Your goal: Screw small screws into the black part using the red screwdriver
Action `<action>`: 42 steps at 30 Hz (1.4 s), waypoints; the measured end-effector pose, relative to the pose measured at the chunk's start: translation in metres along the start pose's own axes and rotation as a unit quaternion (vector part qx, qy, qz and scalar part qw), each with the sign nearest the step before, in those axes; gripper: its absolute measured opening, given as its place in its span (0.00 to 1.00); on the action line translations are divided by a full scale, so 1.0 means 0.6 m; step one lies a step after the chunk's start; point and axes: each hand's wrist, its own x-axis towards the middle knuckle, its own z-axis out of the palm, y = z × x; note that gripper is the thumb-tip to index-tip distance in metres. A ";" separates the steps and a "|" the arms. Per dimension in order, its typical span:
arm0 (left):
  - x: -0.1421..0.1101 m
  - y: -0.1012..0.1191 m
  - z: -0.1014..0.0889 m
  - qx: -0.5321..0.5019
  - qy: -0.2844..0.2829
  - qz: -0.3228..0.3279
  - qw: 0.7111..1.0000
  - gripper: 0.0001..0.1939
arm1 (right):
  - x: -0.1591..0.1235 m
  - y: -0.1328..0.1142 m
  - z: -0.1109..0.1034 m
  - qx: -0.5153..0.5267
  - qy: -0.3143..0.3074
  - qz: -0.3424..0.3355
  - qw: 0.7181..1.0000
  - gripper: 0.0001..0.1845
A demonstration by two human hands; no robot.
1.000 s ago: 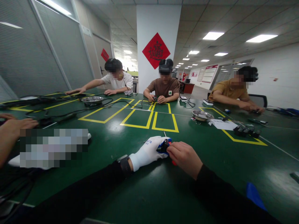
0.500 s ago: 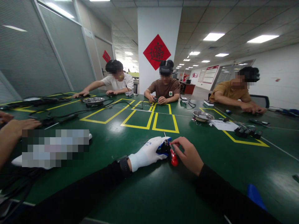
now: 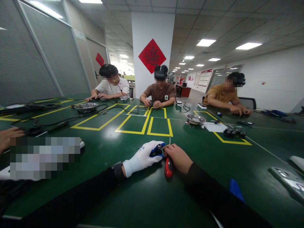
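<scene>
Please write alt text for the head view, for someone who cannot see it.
A white-gloved left hand holds a small black piece; the bare right hand partly covers a red-handled tool. Three people sit across the green table.

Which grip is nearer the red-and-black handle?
Right. The bare right grip is at the upper end of the red-and-black handle, partly over it; exact contact is unclear. The gloved left grip is off to the handle's left, around a dark part.

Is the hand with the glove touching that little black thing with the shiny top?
Touching. The head view shows the gloved left hand curled around the black metal-topped part, gripping it.
</scene>
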 end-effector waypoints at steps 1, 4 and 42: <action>-0.001 -0.001 0.000 0.005 -0.002 0.003 1.000 0.27 | -0.001 0.001 0.002 0.010 0.008 0.011 1.000 0.12; -0.005 -0.003 -0.001 0.022 -0.003 0.010 1.000 0.30 | -0.001 0.003 0.006 0.035 0.030 0.032 0.998 0.12; 0.009 -0.002 0.024 -0.014 0.045 -0.108 0.993 0.34 | -0.027 -0.055 -0.022 0.489 0.284 0.042 0.824 0.07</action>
